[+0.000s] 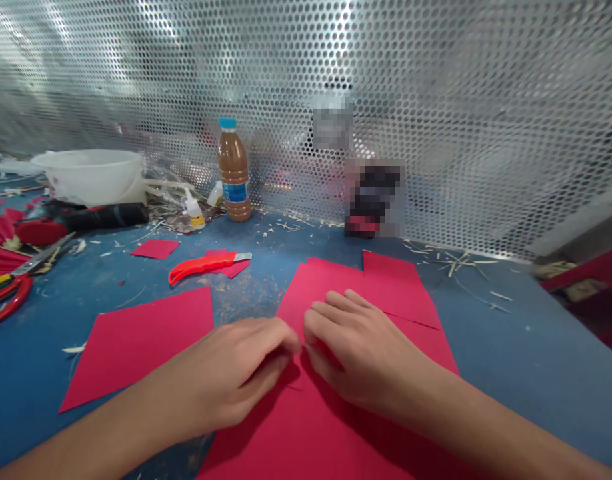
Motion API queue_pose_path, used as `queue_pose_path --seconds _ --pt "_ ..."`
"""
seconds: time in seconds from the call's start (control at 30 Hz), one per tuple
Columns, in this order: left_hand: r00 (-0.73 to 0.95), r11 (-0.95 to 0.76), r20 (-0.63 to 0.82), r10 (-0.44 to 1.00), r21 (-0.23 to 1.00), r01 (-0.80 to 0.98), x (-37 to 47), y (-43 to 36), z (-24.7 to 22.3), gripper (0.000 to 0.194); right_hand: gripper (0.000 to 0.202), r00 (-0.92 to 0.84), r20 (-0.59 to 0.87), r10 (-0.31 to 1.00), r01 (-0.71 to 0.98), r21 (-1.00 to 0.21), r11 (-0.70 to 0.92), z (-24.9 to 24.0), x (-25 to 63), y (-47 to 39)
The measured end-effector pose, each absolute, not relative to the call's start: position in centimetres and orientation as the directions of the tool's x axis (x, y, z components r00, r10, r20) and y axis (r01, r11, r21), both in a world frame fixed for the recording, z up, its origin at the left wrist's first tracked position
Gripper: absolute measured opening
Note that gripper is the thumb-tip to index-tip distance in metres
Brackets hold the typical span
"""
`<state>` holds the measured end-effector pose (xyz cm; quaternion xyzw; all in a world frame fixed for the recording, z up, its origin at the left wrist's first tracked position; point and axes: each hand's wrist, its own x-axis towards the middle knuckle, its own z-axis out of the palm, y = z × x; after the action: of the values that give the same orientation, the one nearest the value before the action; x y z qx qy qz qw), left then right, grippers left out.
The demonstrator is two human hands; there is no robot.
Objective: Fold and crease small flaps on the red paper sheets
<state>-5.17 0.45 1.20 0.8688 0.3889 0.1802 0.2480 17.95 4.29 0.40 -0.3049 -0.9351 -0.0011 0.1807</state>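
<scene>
Large sheets of red paper [306, 440] lie overlapped in front of me, with slits or edges showing across them. Over their middle, my left hand [251, 363] is closed, thumb and fingers pinched together at the paper. Close against it, my right hand [351, 340] is also closed, its fingers curled and the thumb tucked under at the same spot. The fingertips of both hands nearly meet, and the exact bit of paper between them is hidden. A separate red sheet [146, 340] lies partly behind my left forearm.
A red-handled utility knife [203, 265] lies beyond the hands. Scissors [16, 283] and a black-and-red power tool [81, 220] are at left, by a white tub [93, 175]. A brown bottle [233, 173] and small glue bottle [193, 210] stand before the perforated metal panel [461, 120].
</scene>
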Motion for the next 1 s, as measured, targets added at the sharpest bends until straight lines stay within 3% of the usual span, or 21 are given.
queue_pose_path --seconds 0.07,0.23,0.67,0.9,1.0 --pt "0.601 -0.540 0.129 0.788 0.615 0.575 -5.1 0.6 0.7 0.013 0.020 -0.736 0.347 0.580 0.565 -0.157 0.810 0.4 17.8 4.0" --pt "0.603 -0.552 0.131 0.787 0.586 0.593 -4.5 0.6 0.0 0.015 0.016 -0.730 0.270 0.627 0.552 -0.307 0.775 0.2 17.8 3.2" --pt "0.588 -0.526 0.125 0.799 0.620 0.583 -4.5 0.6 0.0 0.011 0.020 -0.739 0.188 0.647 0.509 -0.474 0.719 0.1 17.9 1.1" --pt "0.642 -0.632 0.135 0.754 0.417 0.654 -4.5 0.5 0.3 0.018 0.019 -0.702 0.183 0.688 0.521 -0.527 0.671 1.2 18.4 1.7" --pt "0.645 -0.675 0.209 0.735 0.310 0.669 -4.6 0.6 0.5 0.037 0.014 -0.605 0.239 0.759 0.557 -0.555 0.618 1.3 18.7 2.4"
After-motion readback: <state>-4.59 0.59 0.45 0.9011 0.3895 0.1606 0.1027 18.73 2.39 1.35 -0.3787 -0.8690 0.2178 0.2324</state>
